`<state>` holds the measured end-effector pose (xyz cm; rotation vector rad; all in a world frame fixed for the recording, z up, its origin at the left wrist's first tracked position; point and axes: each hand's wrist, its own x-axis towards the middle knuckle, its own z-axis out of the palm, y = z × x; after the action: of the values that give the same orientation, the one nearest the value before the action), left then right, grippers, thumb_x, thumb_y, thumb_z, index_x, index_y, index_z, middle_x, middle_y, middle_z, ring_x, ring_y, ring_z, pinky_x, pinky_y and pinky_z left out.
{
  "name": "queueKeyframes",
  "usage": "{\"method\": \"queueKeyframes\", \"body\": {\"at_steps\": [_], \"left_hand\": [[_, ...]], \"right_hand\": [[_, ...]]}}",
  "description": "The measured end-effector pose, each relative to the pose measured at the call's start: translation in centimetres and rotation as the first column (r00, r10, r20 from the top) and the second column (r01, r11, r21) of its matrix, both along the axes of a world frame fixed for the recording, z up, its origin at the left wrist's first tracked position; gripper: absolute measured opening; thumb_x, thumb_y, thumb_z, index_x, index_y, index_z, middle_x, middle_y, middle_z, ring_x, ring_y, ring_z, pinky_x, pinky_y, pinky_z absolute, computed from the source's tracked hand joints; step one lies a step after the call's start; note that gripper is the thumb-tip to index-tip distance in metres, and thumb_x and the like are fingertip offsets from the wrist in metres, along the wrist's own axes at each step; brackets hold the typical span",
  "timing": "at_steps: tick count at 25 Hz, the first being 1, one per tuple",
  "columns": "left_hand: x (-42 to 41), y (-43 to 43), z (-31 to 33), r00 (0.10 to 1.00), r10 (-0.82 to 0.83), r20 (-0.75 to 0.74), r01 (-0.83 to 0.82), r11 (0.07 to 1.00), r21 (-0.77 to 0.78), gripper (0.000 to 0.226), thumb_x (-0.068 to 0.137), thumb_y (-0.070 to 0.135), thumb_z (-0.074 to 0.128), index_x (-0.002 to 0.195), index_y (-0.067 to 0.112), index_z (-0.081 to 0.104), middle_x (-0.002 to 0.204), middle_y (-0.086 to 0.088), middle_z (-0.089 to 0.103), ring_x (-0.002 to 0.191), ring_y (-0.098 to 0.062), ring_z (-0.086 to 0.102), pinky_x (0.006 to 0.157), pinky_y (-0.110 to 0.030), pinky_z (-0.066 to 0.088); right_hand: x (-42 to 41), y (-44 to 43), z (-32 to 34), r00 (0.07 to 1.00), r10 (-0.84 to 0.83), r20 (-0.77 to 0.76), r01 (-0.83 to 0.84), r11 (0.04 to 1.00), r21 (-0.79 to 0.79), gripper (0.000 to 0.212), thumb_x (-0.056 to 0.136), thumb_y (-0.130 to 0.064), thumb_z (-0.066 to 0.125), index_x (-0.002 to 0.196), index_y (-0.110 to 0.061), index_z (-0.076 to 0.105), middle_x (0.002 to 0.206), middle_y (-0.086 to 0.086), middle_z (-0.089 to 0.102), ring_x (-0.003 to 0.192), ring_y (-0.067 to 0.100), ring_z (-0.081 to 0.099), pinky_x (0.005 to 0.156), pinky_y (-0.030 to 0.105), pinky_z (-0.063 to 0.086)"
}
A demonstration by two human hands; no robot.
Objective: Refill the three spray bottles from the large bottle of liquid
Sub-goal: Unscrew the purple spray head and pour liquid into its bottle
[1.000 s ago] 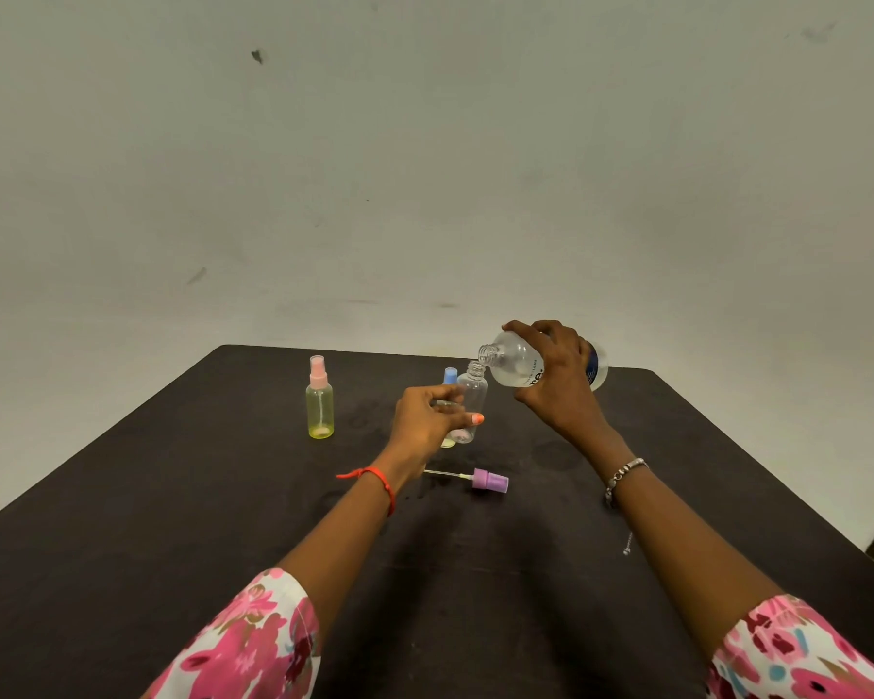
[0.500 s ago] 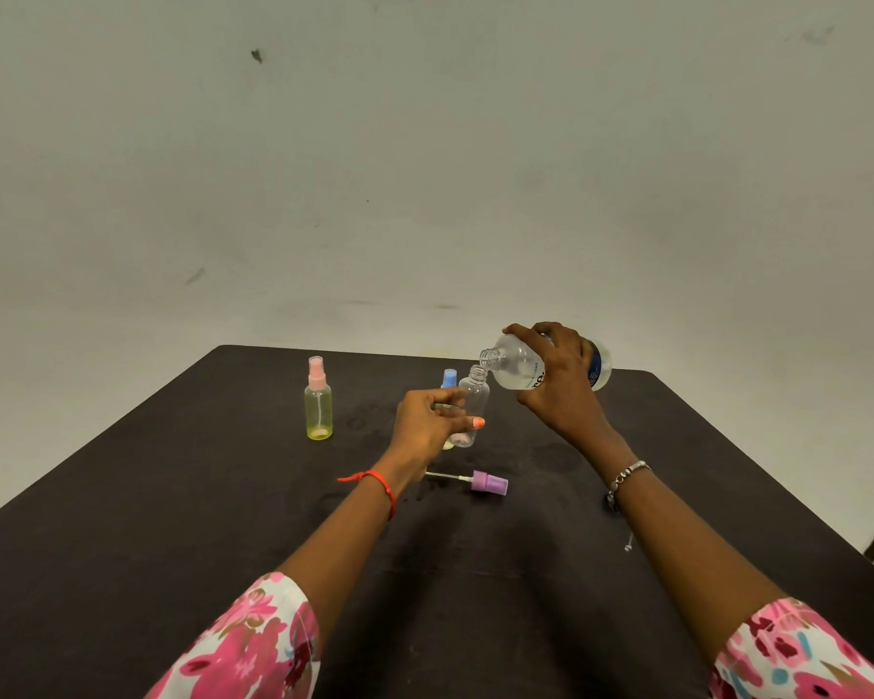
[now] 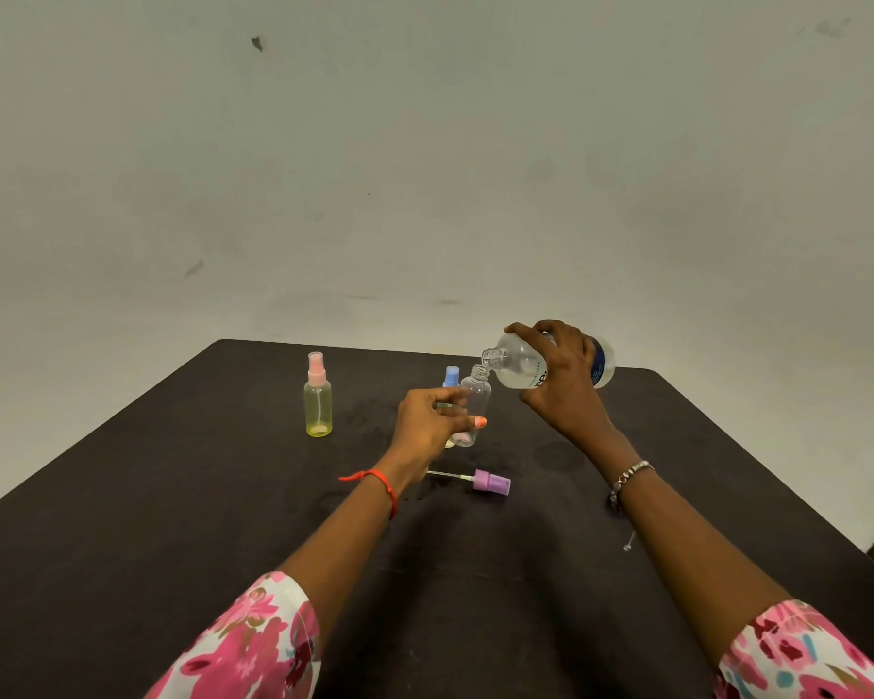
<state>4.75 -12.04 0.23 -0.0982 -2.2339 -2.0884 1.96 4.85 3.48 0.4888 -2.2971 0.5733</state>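
My right hand (image 3: pixel 563 380) grips the large clear bottle (image 3: pixel 520 366), tipped on its side with its open mouth just above and right of a small clear spray bottle (image 3: pixel 475 401). That small bottle stands uncapped on the dark table (image 3: pixel 172 496), and my left hand (image 3: pixel 427 426) holds its lower body. Its purple spray top (image 3: pixel 490 481) with the dip tube lies on the table in front. A blue-capped spray bottle (image 3: pixel 451 378) stands behind my left hand, mostly hidden. A yellow spray bottle with a pink top (image 3: pixel 318 398) stands upright to the left.
A small thin metal object (image 3: pixel 628 542) lies on the table beside my right forearm. The table's far edge runs just behind the bottles, and its right edge slants down at the frame's right. A plain pale wall rises behind.
The large bottle's mouth has risen slightly and tilted back from the small bottle's neck. My left hand and the other bottles have stayed where they were.
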Motion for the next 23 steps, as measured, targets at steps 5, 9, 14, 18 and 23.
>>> {"method": "queueKeyframes", "body": {"at_steps": [5, 9, 14, 18, 23], "left_hand": [[-0.03, 0.03, -0.07, 1.0, -0.002, 0.001, 0.002, 1.0, -0.004, 0.051, 0.072, 0.0, 0.072, 0.121, 0.002, 0.057, 0.12, -0.016, 0.062, 0.107, -0.025, 0.062, 0.091, -0.033, 0.051], [0.0, -0.01, -0.1, 1.0, -0.005, -0.002, 0.005, 1.0, -0.002, 0.052, 0.071, 0.0, 0.072, 0.121, 0.002, 0.057, 0.12, -0.017, 0.062, 0.107, -0.025, 0.062, 0.092, -0.034, 0.051], [0.13, -0.01, -0.03, 1.0, -0.004, 0.002, 0.004, 1.0, -0.005, 0.052, 0.072, 0.0, 0.072, 0.121, 0.002, 0.057, 0.12, -0.017, 0.062, 0.109, -0.025, 0.062, 0.093, -0.034, 0.051], [0.21, 0.02, 0.06, 1.0, -0.003, -0.003, 0.003, 1.0, -0.001, 0.051, 0.072, 0.0, 0.072, 0.12, 0.002, 0.057, 0.12, -0.017, 0.062, 0.108, -0.024, 0.061, 0.087, -0.028, 0.051], [0.21, -0.04, 0.11, 1.0, -0.004, 0.001, 0.004, 1.0, 0.004, 0.05, 0.072, 0.0, 0.072, 0.12, 0.002, 0.058, 0.118, -0.017, 0.063, 0.104, -0.022, 0.062, 0.088, -0.029, 0.051]], "right_hand": [[-0.21, 0.05, -0.15, 1.0, 0.0, -0.011, 0.0, 1.0, 0.005, 0.063, 0.067, -0.002, 0.071, 0.125, -0.019, 0.052, 0.122, 0.016, 0.048, 0.121, 0.034, 0.037, 0.098, 0.033, 0.013], [-0.19, -0.01, -0.14, 1.0, 0.0, -0.022, 0.0, 1.0, 0.015, 0.063, 0.067, -0.002, 0.071, 0.124, -0.018, 0.053, 0.122, 0.017, 0.048, 0.121, 0.035, 0.038, 0.098, 0.033, 0.014], [-0.1, 0.01, -0.06, 1.0, -0.002, -0.027, 0.002, 1.0, 0.028, 0.063, 0.066, -0.001, 0.071, 0.124, -0.018, 0.053, 0.123, 0.018, 0.048, 0.121, 0.035, 0.038, 0.099, 0.034, 0.014], [-0.09, 0.0, 0.03, 0.999, -0.003, -0.032, 0.004, 0.999, 0.035, 0.064, 0.066, 0.0, 0.072, 0.124, -0.018, 0.053, 0.122, 0.018, 0.049, 0.121, 0.036, 0.039, 0.1, 0.037, 0.016], [-0.05, -0.07, 0.15, 0.999, -0.005, -0.041, 0.006, 0.999, 0.038, 0.064, 0.065, 0.0, 0.071, 0.123, -0.019, 0.054, 0.122, 0.018, 0.049, 0.12, 0.036, 0.039, 0.1, 0.036, 0.015]]}}
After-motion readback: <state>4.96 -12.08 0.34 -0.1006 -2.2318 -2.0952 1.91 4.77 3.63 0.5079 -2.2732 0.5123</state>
